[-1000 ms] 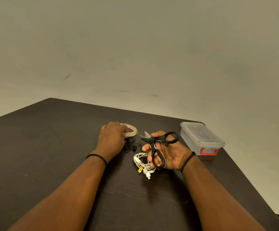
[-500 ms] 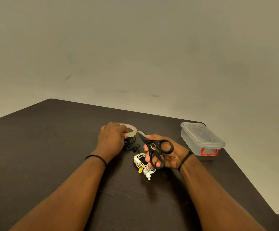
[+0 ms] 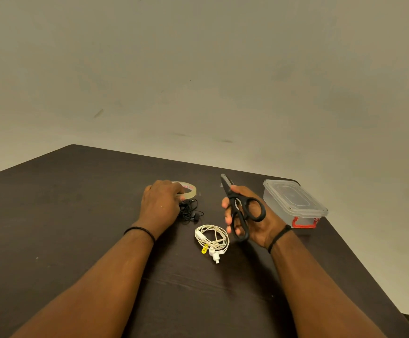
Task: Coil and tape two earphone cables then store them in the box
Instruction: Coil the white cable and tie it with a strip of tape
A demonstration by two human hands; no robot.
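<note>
A coiled white earphone cable [image 3: 212, 240] with a yellow tag lies on the dark table [image 3: 76, 215] between my arms. A black earphone cable [image 3: 190, 211] sits bunched just right of my left hand [image 3: 160, 203]. That hand rests on the clear tape roll [image 3: 189, 190], fingers curled at its edge. My right hand [image 3: 249, 218] holds black scissors [image 3: 241, 211] by the handles, blades pointing up and away. A clear plastic box [image 3: 293, 203] with a lid and red latch stands at the right, lid on.
The table's far edge runs behind the tape and box; its right edge slants down past the box. A plain beige wall fills the background.
My right hand turned the scissors from lying sideways to blades pointing away and lifted them right, off the white coil. My left hand stayed on the tape roll.
</note>
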